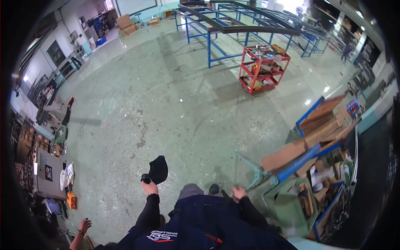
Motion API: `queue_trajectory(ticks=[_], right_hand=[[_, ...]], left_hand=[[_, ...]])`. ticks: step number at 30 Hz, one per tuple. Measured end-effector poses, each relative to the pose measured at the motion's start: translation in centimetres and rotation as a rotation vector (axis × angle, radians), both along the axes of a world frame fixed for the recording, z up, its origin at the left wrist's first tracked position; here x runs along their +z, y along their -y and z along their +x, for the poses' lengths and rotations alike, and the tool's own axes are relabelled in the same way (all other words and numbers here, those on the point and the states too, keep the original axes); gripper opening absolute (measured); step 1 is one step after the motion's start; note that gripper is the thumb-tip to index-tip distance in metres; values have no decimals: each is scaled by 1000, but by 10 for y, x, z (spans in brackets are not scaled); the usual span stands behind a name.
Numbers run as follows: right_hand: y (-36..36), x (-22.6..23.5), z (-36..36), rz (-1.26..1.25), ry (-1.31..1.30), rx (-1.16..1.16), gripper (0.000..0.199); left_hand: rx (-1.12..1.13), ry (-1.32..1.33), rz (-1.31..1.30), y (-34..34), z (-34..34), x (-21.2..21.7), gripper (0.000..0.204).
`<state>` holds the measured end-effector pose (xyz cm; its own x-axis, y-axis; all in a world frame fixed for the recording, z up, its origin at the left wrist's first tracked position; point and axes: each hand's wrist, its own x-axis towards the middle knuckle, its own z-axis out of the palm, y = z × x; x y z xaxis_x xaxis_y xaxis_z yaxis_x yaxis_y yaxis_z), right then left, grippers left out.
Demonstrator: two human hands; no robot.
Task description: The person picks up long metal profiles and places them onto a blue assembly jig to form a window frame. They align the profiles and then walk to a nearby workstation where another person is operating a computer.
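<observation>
My left hand (150,187) is closed around a black, curved, flat piece (158,170) with a dark rounded lump at its near end. Its exact kind I cannot make out. This piece is held out over the floor, ahead and left of my body. My right hand (238,193) hangs by my right side with its fingers curled. Whatever may be in it is too small and blurred to tell. A dark narrow shape (225,194) shows just left of that hand; I cannot tell whether the two touch.
Another person's hand (85,225) reaches in at lower left. To my right lie a green bin (287,208), wooden boards (287,156) and a pale green metal stand (255,173). Ahead stand a red tool cart (257,73) and blue-legged frame tables (209,50). A grey cabinet (46,173) is at left.
</observation>
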<state>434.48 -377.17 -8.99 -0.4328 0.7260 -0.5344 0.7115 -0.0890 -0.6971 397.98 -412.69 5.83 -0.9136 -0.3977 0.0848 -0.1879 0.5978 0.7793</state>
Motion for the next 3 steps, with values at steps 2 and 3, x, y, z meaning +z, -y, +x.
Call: queue_trajectory(ticks=[2,3], right_hand=[[-89,81,-142,106,-68,205,41],[-127,127,-212,116,-132,246,47]], left_hand=[[-1,38,105,-27,-56,-11,34],[24,97,170,-27,-84,-26,36]])
